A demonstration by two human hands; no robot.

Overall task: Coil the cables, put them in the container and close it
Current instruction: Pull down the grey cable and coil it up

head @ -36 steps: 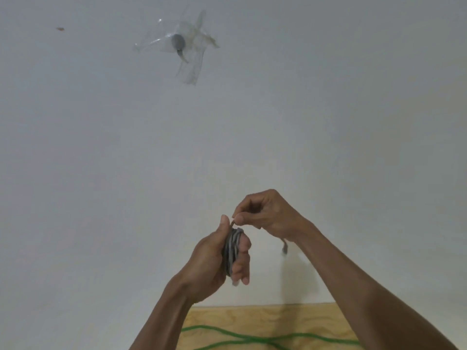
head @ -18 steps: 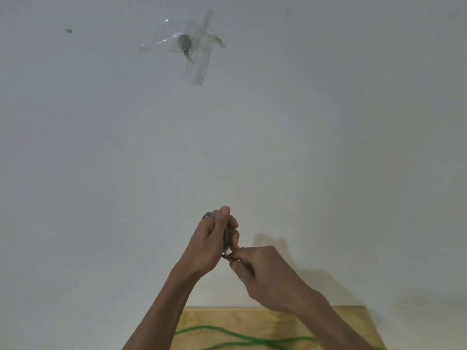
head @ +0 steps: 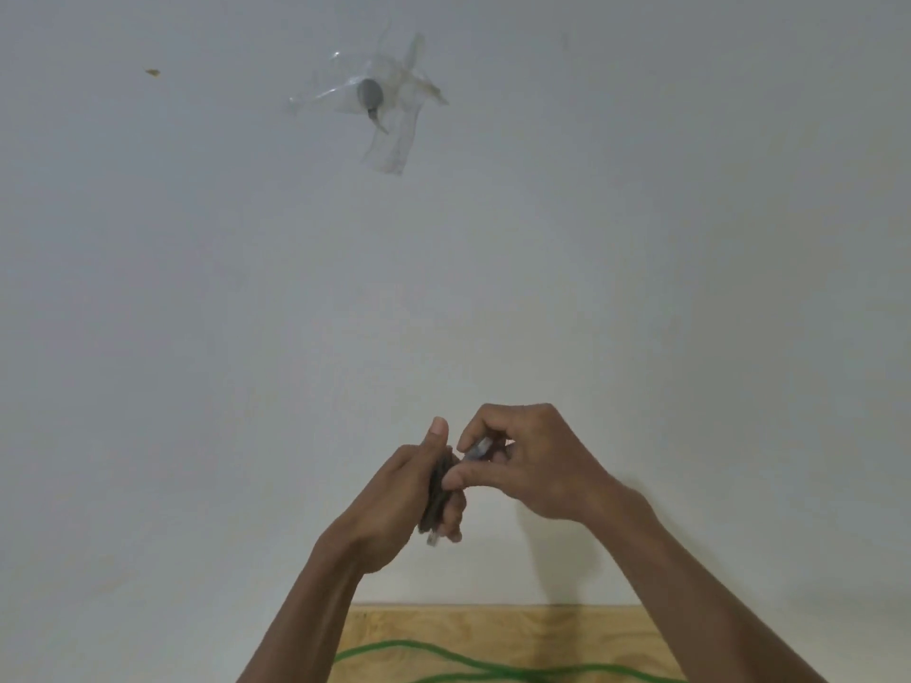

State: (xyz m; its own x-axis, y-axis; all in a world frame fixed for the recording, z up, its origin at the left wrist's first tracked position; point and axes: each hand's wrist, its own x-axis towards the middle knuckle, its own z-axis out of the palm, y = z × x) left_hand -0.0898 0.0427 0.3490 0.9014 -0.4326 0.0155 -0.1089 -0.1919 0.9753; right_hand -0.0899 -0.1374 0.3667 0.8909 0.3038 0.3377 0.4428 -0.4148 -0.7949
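Observation:
A dark grey cable (head: 437,495) is wound into a tight coil and held upright in my left hand (head: 394,505), thumb pressed along its top. One silver plug end pokes out under the coil. My right hand (head: 532,460) is just to the right of it, fingers pinched on the cable's other plug end (head: 477,449) close against the coil. Both hands are raised in front of a white wall. A green cable (head: 473,670) lies loose on the wooden surface (head: 493,628) below my arms. No container is in view.
A grey round object under strips of clear tape (head: 372,98) is stuck on the white wall high up. A small brown mark (head: 153,72) is at the upper left. The wooden surface's far edge meets the wall at the bottom.
My right hand went from above the coil down under it, then back up to its right side, carrying the loose cable end around the coil. My left hand kept the coil.

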